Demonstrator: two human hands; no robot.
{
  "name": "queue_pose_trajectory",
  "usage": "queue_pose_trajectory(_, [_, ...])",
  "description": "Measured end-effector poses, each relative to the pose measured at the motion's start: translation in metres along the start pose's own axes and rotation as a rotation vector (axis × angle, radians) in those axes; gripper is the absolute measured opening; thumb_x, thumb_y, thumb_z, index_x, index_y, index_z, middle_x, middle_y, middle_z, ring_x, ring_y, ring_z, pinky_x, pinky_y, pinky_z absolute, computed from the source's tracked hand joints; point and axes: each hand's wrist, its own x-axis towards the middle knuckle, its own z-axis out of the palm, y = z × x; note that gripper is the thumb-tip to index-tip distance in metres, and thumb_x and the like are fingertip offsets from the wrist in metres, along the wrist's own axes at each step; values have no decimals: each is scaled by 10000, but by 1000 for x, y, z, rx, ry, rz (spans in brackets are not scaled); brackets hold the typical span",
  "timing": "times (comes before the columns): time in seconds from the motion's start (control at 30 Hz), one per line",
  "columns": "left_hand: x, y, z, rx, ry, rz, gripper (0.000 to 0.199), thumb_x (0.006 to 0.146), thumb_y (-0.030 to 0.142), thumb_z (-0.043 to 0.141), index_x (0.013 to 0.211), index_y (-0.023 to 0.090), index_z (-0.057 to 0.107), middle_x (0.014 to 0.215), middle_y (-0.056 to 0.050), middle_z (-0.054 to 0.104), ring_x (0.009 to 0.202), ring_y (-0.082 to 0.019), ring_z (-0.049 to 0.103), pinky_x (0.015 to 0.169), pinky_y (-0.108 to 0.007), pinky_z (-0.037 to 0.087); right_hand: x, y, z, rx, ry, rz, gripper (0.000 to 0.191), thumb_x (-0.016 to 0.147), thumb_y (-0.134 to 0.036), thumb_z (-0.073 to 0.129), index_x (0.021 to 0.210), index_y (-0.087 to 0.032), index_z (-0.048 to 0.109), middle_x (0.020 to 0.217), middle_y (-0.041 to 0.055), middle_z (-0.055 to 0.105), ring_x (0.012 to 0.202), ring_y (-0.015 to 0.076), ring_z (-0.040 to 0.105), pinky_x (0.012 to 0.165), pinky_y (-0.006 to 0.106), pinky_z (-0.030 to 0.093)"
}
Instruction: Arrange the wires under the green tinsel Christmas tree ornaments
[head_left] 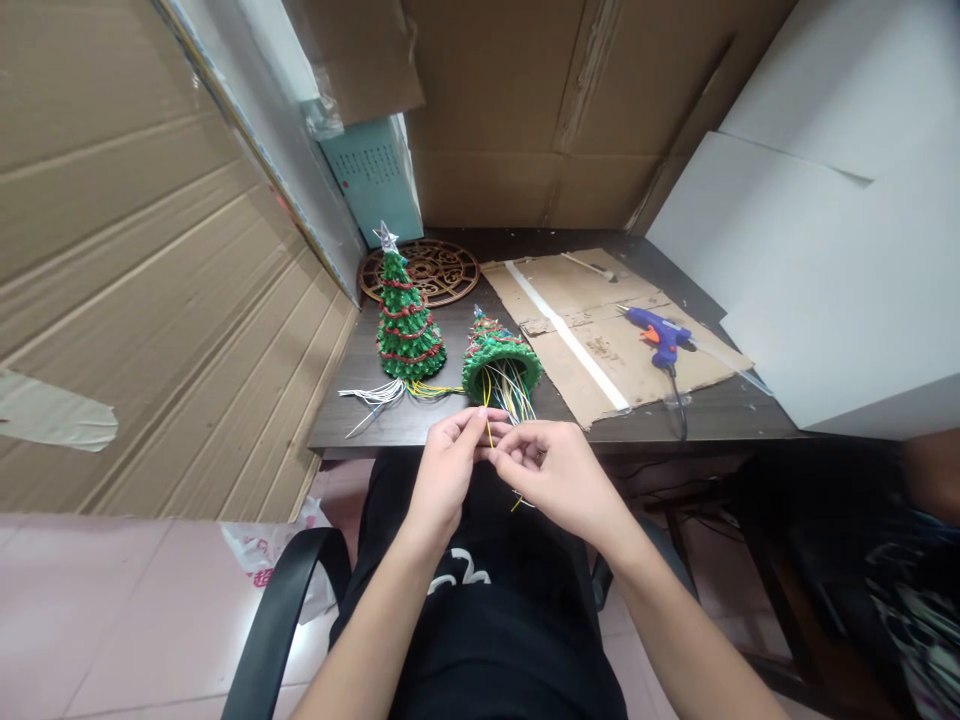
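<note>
So both hands are on one thin yellow wire (488,422) just in front of the worktop (349,432) edge. Left hand (446,455): thumb and fingers closed, pinching the wire. Right hand (551,455): fingers curled in, thumb and forefinger nipping the wire's lower end — no real gap on either.

The wire comes out of the hollow base of a mini Christmas tree (489,346) that's tipped on its side, base facing the person, with a whole bundle of wires (513,388) spilling out. Just left of it a second tree (409,330) stands upright, star on top, white and yellow wires at its foot. Off to the right — a blue glue gun (660,332) on a cardboard sheet (592,348).
</note>
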Motion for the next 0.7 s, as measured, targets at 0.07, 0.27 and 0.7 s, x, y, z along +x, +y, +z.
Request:
queue_pose_trajectory(0.07, [1,-1,0,-22,9,-30,395,851,498,728,985,128,756,844,-88,756,688,-153,681,656,-237,521,-1,-2,0,48,-14,21,145,804,-244,672,709,-145,719,590,-25,557,519,88,435,485,212,315])
queue_pose_trajectory(0.27, [3,-3,5,-175,56,-75,380,819,475,771,943,117,737,855,-84,746,751,-152,684,712,-249,548,-6,-3,4,58,-46,79,143,803,-220,664,736,-141,764,578,-17,595,490,86,455,480,208,330])
queue_pose_trajectory(0.7, [-10,-12,9,-220,65,-34,314,883,451,711,920,165,585,607,107,291,486,-50,293,522,-189,390,-15,9,-10,-358,-32,88,73,825,-203,721,753,-212,732,685,-14,707,592,145,599,580,252,380])
